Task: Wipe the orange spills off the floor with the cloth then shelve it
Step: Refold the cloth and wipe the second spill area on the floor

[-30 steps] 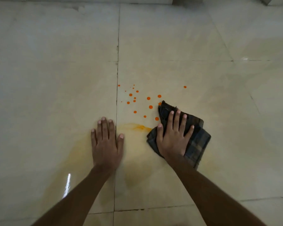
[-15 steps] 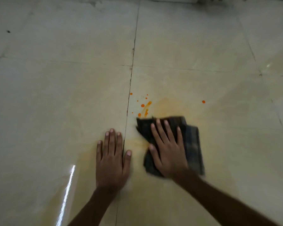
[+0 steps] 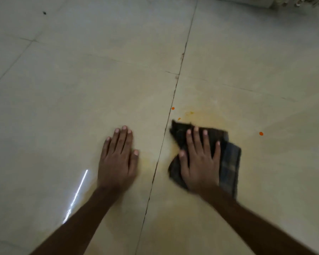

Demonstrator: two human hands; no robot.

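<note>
A dark checked cloth [image 3: 228, 159] lies folded on the pale tiled floor [image 3: 81, 89]. My right hand [image 3: 199, 162] presses flat on top of it, fingers spread. My left hand [image 3: 118, 159] rests flat on the floor to the left of the tile joint, holding nothing. Just beyond the cloth lies a faint orange smear [image 3: 201, 116]. One orange drop [image 3: 173, 108] sits beside the joint, a smaller one [image 3: 179, 119] near the cloth's far corner, and another drop [image 3: 261, 133] lies alone to the right.
A tile joint [image 3: 166, 137] runs between my hands toward the far wall. A pale, textured object [image 3: 298, 2] shows at the top right corner. A small dark speck [image 3: 44, 13] lies far left. Light glares off the floor near my left forearm.
My right hand has swept the cloth up and left across the cluster of orange drops, leaving a faint smear and few drops. My left hand stayed planted. The view has shifted.
</note>
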